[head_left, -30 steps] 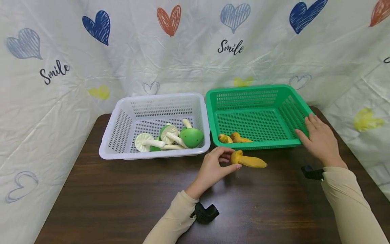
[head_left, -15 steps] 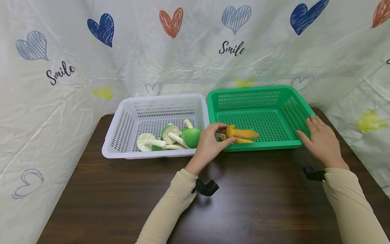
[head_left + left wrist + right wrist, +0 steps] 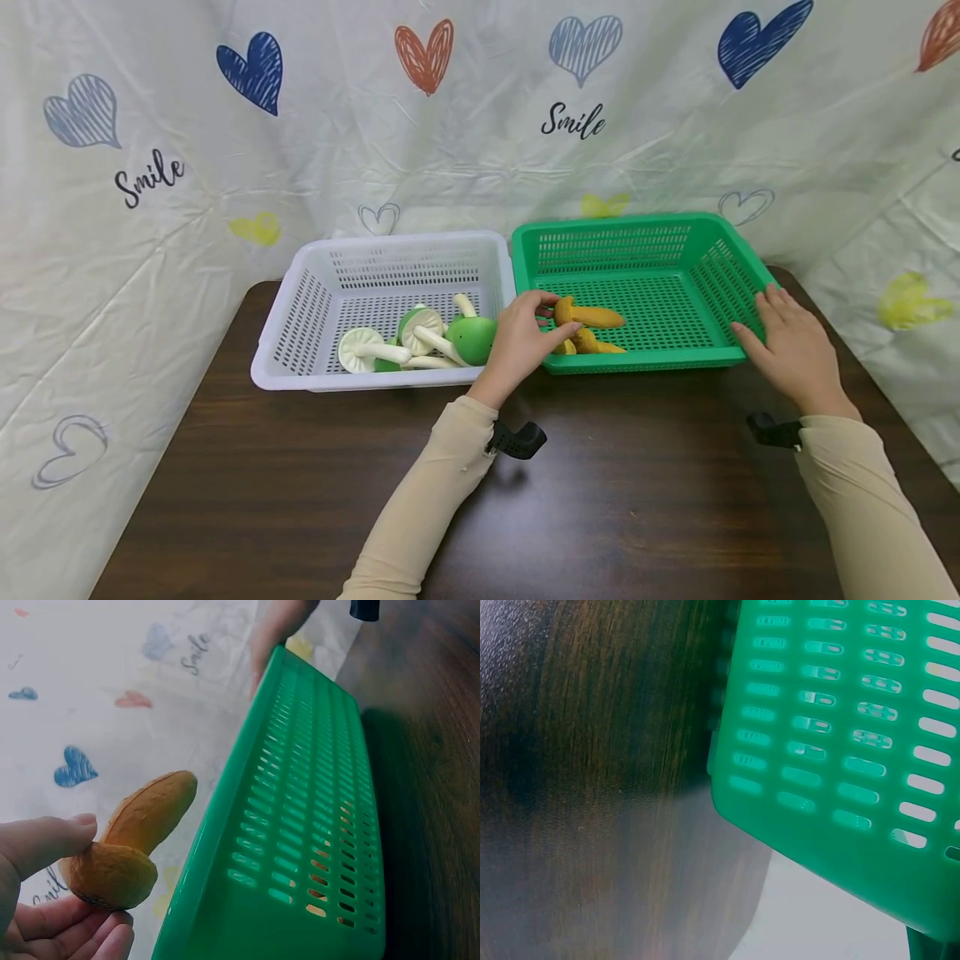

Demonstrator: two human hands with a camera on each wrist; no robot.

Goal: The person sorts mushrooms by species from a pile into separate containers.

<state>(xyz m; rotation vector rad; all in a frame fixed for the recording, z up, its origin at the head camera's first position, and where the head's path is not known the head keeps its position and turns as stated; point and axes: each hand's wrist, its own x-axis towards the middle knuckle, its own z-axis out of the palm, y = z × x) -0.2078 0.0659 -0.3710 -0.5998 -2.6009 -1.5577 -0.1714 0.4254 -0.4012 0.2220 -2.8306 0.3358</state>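
Observation:
My left hand (image 3: 521,337) is over the left part of the green basket (image 3: 697,358), pinching a yellow-brown toy mushroom (image 3: 597,317) by its cap. In the left wrist view, thumb and fingers hold the mushroom (image 3: 116,876) from both sides, its stem pointing away, above the basket's rim. More yellow-brown mushrooms (image 3: 592,343) lie beneath it in the basket, partly hidden. At the basket's right rim rests my right hand (image 3: 797,354), fingers stretched out. The right wrist view has the basket's slotted wall (image 3: 840,802) but not the hand.
To the left stands a white basket (image 3: 300,383) with several green-capped toy mushrooms (image 3: 472,340). Both baskets sit side by side on a dark wooden table (image 3: 600,500). Behind them hangs a pale cloth (image 3: 480,125) printed with hearts.
The left hand has carried the yellow-brown mushroom from in front of the green basket up and over its rim, into its left part. The right hand has stayed on the rim.

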